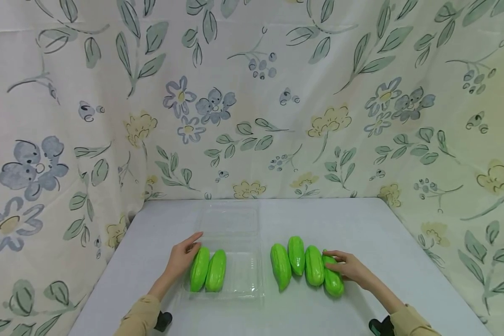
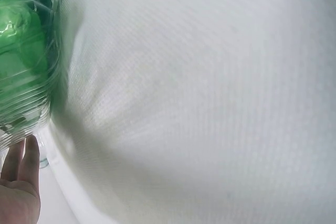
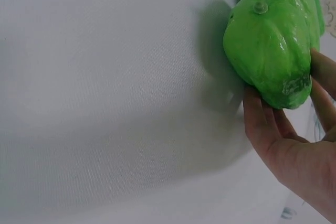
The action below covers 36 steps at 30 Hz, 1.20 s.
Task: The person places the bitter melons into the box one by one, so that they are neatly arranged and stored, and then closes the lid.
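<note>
On the left of the table lies a clear plastic clamshell box (image 1: pixel 241 273), lid folded back. Two glossy green gourd-like vegetables (image 1: pixel 216 271) lie side by side in it. My left hand (image 1: pixel 182 256) is at the box's left edge, beside the outer vegetable; in the left wrist view its straight fingers (image 2: pixel 29 163) touch the ridged wall. To the right, several more of these vegetables stand in a row, such as one (image 1: pixel 281 266) at its left end. My right hand (image 1: pixel 353 269) grips the rightmost gourd-like vegetable (image 3: pixel 270 51), thumb and fingers round its end.
The white-covered table (image 1: pixel 319 214) reaches back to a floral curtain (image 1: pixel 252 107), which also hangs along both sides. The see-through lid (image 1: pixel 231 219) lies behind the box. Dark wrist straps (image 1: pixel 163 321) show at the sleeves.
</note>
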Motion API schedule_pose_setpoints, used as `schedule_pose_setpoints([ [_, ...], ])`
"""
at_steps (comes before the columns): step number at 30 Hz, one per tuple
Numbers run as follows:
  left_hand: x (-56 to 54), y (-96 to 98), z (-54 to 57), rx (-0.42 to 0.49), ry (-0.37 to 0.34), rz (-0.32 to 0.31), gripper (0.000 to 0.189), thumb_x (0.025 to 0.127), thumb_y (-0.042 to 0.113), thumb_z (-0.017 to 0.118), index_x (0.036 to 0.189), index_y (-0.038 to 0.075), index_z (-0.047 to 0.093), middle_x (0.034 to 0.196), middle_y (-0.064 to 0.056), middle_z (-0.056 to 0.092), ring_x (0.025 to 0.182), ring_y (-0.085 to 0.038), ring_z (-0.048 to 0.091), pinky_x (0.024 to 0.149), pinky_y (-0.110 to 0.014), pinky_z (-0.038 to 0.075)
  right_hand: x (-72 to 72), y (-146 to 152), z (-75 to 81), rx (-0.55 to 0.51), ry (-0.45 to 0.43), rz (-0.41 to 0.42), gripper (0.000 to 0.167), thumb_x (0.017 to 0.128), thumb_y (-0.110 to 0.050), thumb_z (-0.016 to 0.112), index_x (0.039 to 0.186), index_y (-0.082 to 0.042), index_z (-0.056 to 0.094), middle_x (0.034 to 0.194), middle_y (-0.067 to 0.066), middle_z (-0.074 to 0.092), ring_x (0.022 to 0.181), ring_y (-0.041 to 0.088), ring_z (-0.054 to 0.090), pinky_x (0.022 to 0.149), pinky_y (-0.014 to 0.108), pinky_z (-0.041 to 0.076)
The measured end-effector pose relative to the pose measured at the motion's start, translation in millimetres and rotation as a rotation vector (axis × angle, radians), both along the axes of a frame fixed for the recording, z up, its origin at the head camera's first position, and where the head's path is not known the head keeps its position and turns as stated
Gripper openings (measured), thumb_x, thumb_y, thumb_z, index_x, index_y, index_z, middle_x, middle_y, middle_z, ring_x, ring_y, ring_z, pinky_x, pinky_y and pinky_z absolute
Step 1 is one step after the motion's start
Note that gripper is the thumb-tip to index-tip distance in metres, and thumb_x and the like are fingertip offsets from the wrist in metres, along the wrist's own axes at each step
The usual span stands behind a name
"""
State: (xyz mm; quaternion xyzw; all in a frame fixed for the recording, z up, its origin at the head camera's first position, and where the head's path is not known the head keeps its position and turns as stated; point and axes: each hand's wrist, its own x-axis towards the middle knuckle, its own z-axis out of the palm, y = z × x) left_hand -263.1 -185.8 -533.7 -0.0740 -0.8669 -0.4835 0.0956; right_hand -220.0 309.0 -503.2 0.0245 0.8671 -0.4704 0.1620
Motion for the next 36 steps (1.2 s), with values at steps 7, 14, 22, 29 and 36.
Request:
schedule_pose_setpoints([
  [7,0.6,0.2,1.3,0.005,0.007,-0.005,0.038,0.094,0.009,0.057,0.132,0.008,0.056,0.138,-0.014,0.053,0.110,-0.030,0.063,0.093,-0.047,0.049,0.7,0.2,0.4,-0.013,-0.003,0.000,0.054,0.089,-0.028,0.066,0.135,-0.004,0.051,0.133,0.034,0.045,0.108,0.032,0.058,0.077,0.041,0.054],
  [14,0.3,0.1,1.7,0.004,0.006,-0.008,0.038,0.094,0.008,0.057,0.132,0.008,0.056,0.139,-0.015,0.052,0.110,-0.031,0.063,0.093,-0.047,0.049,1.8,-0.9,3.0,-0.011,-0.005,-0.010,0.056,0.088,-0.028,0.067,0.135,-0.002,0.050,0.130,0.032,0.047,0.101,0.024,0.059,0.076,0.039,0.054],
  [22,1.5,-0.7,1.1,0.010,0.020,-0.016,0.038,0.094,0.008,0.057,0.132,0.007,0.056,0.138,-0.017,0.052,0.108,-0.030,0.065,0.090,-0.044,0.051,3.1,-3.8,4.9,-0.001,-0.012,-0.022,0.055,0.088,-0.028,0.067,0.135,-0.002,0.050,0.130,0.033,0.047,0.099,0.023,0.059,0.073,0.036,0.053],
  [29,1.4,-1.3,0.3,0.014,0.013,-0.016,0.038,0.094,0.008,0.057,0.132,0.007,0.056,0.139,-0.016,0.052,0.109,-0.030,0.064,0.092,-0.045,0.050,2.9,-3.8,1.4,0.000,0.001,-0.020,0.055,0.089,-0.028,0.066,0.135,0.000,0.049,0.129,0.035,0.046,0.087,0.017,0.055,0.067,0.031,0.049],
  [36,1.2,-1.0,0.2,0.014,0.018,-0.014,0.038,0.094,0.009,0.057,0.132,0.008,0.056,0.138,-0.014,0.053,0.109,-0.029,0.064,0.090,-0.042,0.051,3.3,-4.0,0.6,0.001,0.005,-0.076,0.053,0.088,-0.026,0.067,0.133,-0.001,0.052,0.130,0.034,0.046,0.099,0.025,0.059,0.070,0.033,0.052],
])
